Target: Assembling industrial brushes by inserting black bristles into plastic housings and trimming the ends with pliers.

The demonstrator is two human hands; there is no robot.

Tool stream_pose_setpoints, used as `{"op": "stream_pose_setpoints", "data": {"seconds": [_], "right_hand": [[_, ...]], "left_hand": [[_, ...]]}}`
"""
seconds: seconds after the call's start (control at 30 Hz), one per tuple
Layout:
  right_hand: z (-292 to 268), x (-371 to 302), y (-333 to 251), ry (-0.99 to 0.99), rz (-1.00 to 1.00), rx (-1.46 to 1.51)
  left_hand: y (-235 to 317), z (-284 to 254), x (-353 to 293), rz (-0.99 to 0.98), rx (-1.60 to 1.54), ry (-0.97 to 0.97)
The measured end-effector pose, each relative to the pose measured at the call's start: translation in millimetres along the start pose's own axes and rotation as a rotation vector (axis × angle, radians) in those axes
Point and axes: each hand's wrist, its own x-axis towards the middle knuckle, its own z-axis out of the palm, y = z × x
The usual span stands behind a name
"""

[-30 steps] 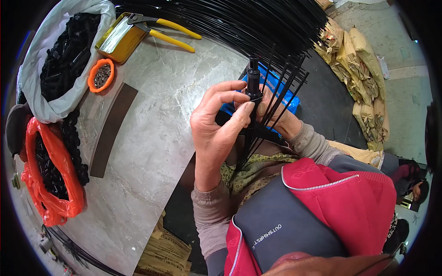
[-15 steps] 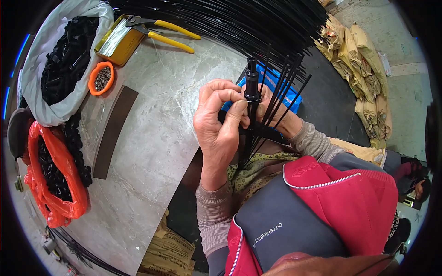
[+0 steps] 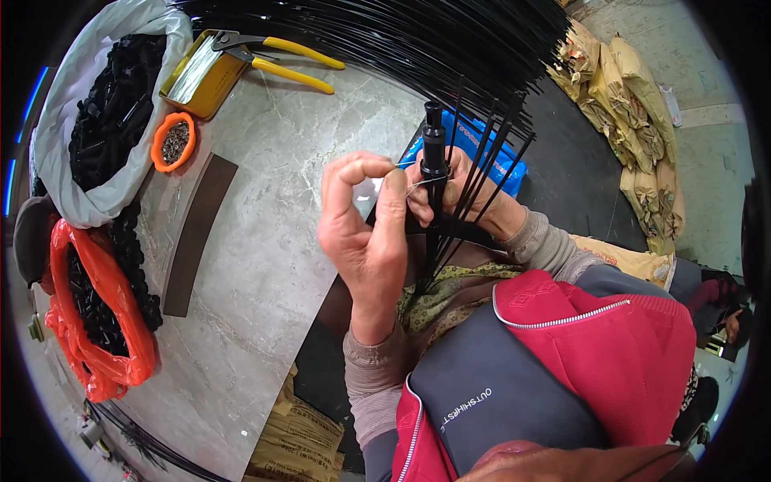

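A black stepped tubular fitting (image 3: 434,140) stands upright in front of me, with thin black rods (image 3: 509,173) fanning out beside it like umbrella ribs. My right hand (image 3: 490,207) is closed around the lower part of this fitting, partly hidden behind the fitting and rods. To its left, my left hand (image 3: 365,229) pinches a thin silvery wire (image 3: 413,188) between thumb and forefinger. The wire runs from those fingertips to the collar of the fitting. Below, the rods gather over my patterned apron (image 3: 450,289).
Yellow-handled pliers (image 3: 293,64) rest on a yellow box (image 3: 217,88) of pale strips. Near them are an orange dish (image 3: 191,149) of small metal bits, white (image 3: 60,161) and red (image 3: 140,365) bags of black parts, and a dark curved strip (image 3: 197,237). Long black rods (image 3: 385,32) lie behind.
My left hand has drawn back leftward from the fitting, and the wire now shows stretched between them. The right hand keeps its hold on the fitting.
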Motion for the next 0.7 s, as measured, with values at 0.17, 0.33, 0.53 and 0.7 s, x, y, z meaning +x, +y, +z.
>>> {"op": "stream_pose_setpoints", "data": {"seconds": [0.17,0.33,0.53,0.7], "right_hand": [[3.3,-0.7,-1.1,0.084,0.052,-0.046],[6.9,-2.5,-2.4,0.067,0.034,-0.080],[2.8,-0.4,1.4,0.036,0.029,-0.083],[1.0,-1.2,4.0,0.081,0.013,-0.094]], "left_hand": [[0.2,-8.5,-14.1,-0.019,0.081,0.020],[-3.3,-3.7,-16.7,-0.130,0.038,-0.005],[-12.0,0.1,-20.2,-0.044,-0.047,-0.030],[-14.4,-1.0,-21.4,-0.031,-0.021,0.038]]}}
